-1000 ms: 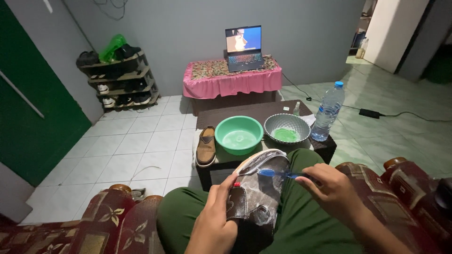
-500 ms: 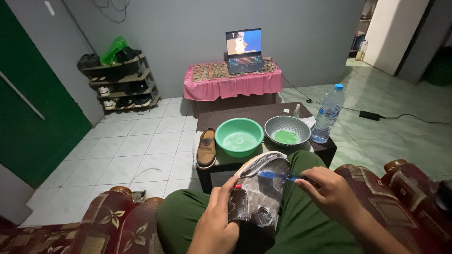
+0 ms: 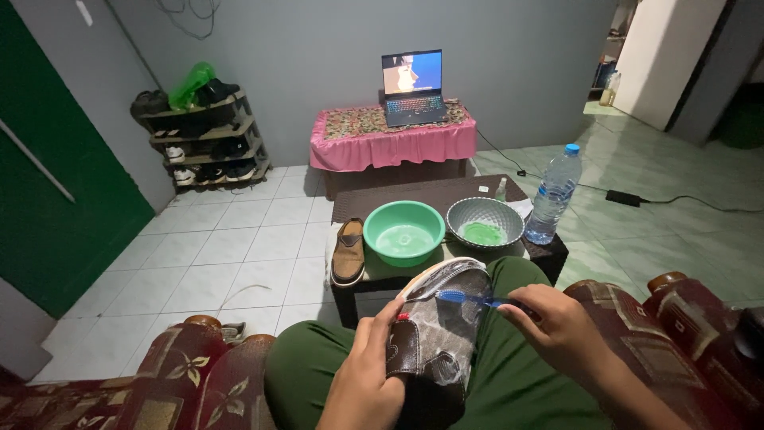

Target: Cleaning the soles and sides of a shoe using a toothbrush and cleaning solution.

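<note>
Scrubbing looks partway done: the dark shoe [image 3: 436, 334] on the person's lap is streaked with white suds, while its brown mate [image 3: 348, 251] lies dry on the near left of the low table [image 3: 374, 201]. The left hand [image 3: 368, 374] wraps its fingers around the shoe's side; the right hand [image 3: 561, 328] pinches a blue toothbrush [image 3: 469, 298] against the toe. Farther off stand a green basin [image 3: 404, 231], a metal bowl [image 3: 485, 220] and, right, a clear bottle [image 3: 554, 191] with blue cap and pale label.
</note>
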